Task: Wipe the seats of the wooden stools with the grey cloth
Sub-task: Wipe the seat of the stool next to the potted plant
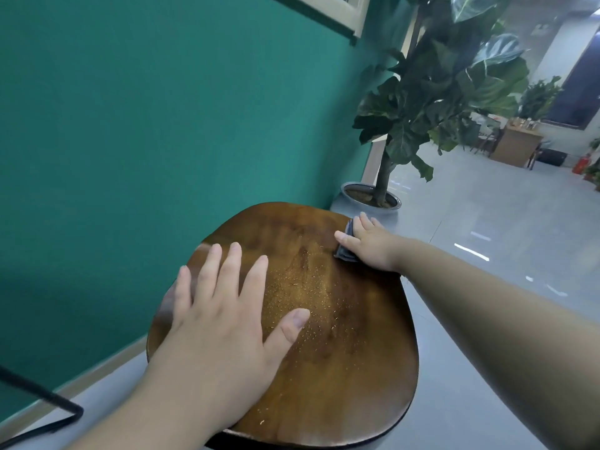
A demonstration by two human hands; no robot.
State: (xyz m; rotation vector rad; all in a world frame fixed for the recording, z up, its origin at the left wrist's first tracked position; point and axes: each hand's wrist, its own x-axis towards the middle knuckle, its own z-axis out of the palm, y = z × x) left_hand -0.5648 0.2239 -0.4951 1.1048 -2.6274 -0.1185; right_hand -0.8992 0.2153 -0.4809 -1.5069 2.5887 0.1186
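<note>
So, this looks like the wiping step on one wooden stool seat [341,352], fairly early on I'd guess. The right hand [370,245] lies flat on the folded grey cloth [343,253], with its fingers stretched out rather than curled. It presses the cloth onto the wood at the seat's far right edge, and a bit of cloth peeks out under the thumb and beside the fingertips. The left hand [220,306] is spread open, palm down on the near-left part of the seat. It holds nothing and is probably steadying the stool.

Between the left fingertips and the right thumb there's a scatter of pale specks [302,287], running right up to the left thumb, so that patch looks unwiped to me. Next move, I reckon: drag the cloth back toward the left thumb with steady pressure and sweep the specks off one side. Then lift the left hand so the wood beneath those fingers gets wiped too.
</note>
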